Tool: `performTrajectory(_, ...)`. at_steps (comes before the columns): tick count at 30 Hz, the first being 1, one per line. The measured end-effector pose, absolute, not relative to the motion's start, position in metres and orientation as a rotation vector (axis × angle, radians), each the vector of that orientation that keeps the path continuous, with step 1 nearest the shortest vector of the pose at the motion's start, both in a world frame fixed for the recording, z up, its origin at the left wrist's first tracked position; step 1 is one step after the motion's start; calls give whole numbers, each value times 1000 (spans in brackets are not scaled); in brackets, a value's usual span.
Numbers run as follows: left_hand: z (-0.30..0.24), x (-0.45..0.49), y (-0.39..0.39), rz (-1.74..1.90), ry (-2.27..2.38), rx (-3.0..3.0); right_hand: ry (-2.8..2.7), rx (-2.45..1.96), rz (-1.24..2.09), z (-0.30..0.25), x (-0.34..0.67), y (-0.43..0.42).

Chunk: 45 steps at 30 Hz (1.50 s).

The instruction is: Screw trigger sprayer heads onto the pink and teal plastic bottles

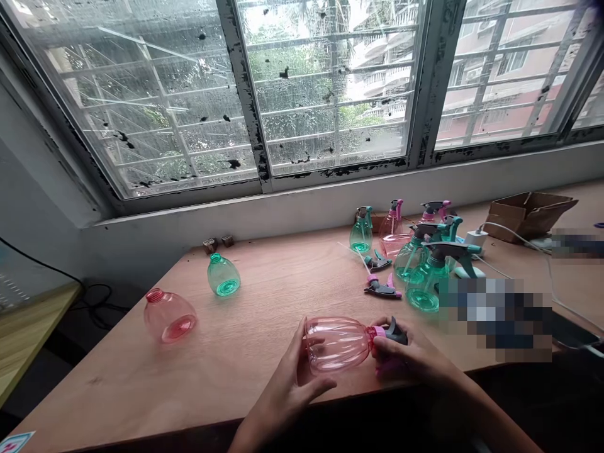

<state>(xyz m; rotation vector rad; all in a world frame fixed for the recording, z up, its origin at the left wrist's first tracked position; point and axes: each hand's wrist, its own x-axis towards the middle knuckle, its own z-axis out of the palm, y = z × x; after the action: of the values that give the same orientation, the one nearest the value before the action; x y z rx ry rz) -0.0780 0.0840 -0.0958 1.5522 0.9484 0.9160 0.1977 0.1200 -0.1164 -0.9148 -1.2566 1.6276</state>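
A clear pink spray bottle (337, 345) lies sideways over the table's front edge, its neck to the right. My left hand (293, 377) cups its base, fingers behind it and thumb stretched below. At the neck, my right hand (413, 353) is closed around the pink collar and the grey-and-pink spray head (395, 332). To the left, a pink bottle (170, 316) and a green bottle (223, 275) stand without spray heads. Two loose spray heads lie beyond my hands, one with a pink nozzle (381, 288) and one with a green nozzle (377, 260).
Several fitted spray bottles, including a green one (423, 289), stand together at the right. Behind them are an open cardboard box (516, 217), a white charger (475, 238) and cables. A window runs along the back wall. Blurred patches hide objects at right.
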Motion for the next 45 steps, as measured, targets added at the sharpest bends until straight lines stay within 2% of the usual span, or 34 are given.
performTrajectory(45, -92, -75, 85, 929, 1028, 1699, -1301, -895, 1626, -108, 198, 116)
